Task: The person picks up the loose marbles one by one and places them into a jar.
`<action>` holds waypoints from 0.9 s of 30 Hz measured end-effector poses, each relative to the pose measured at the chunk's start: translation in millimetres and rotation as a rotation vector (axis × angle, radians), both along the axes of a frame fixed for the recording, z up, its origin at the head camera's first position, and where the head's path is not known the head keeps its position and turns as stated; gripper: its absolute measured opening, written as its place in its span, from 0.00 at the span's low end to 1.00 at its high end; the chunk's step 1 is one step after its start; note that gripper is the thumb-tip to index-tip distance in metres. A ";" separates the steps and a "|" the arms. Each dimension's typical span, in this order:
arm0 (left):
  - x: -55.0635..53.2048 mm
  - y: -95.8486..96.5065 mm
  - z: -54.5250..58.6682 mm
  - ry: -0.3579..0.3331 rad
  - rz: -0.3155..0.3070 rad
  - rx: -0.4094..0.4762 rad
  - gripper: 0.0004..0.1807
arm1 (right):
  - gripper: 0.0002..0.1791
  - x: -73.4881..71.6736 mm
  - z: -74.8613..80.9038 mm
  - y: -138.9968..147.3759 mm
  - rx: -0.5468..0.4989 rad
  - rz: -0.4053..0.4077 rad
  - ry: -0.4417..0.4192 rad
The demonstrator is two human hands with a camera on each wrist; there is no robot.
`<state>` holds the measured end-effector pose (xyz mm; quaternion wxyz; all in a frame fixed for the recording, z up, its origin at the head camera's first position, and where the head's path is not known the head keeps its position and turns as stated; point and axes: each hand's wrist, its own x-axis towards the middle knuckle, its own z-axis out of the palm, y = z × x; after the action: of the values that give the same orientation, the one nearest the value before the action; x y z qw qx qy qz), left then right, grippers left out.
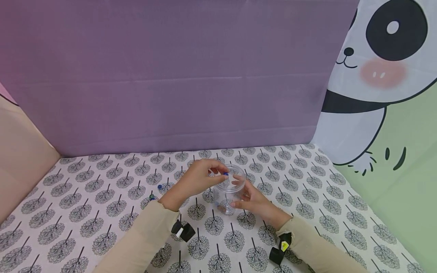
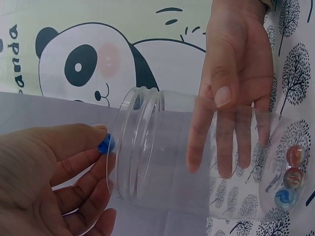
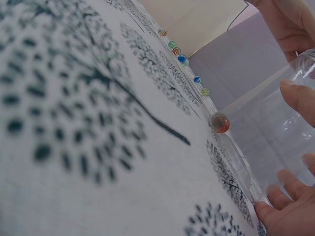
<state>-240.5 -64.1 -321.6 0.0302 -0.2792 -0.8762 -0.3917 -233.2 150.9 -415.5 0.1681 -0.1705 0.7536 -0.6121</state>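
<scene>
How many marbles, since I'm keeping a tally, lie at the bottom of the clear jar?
3 visible in the jar: in the left wrist view, a reddish marble is uppermost, a red-streaked marble is in the middle and a blue marble lowest. Others may be hidden.

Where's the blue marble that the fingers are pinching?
In the left wrist view, the blue marble is left of centre, pinched in the left hand right at the open mouth of the clear jar.
</scene>
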 end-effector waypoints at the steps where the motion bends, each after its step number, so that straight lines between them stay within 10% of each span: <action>1: 0.2 0.1 0.1 -0.002 0.001 -0.001 0.08 | 0.49 -0.1 -0.3 0.2 0.000 0.001 -0.001; 27: 1.8 -0.5 1.1 -0.011 0.002 -0.005 0.10 | 0.48 0.4 0.0 0.1 -0.001 0.010 0.000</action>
<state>-238.7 -64.6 -320.4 0.0251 -0.2764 -0.8776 -0.3909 -232.8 151.1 -415.6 0.1712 -0.1744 0.7524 -0.6117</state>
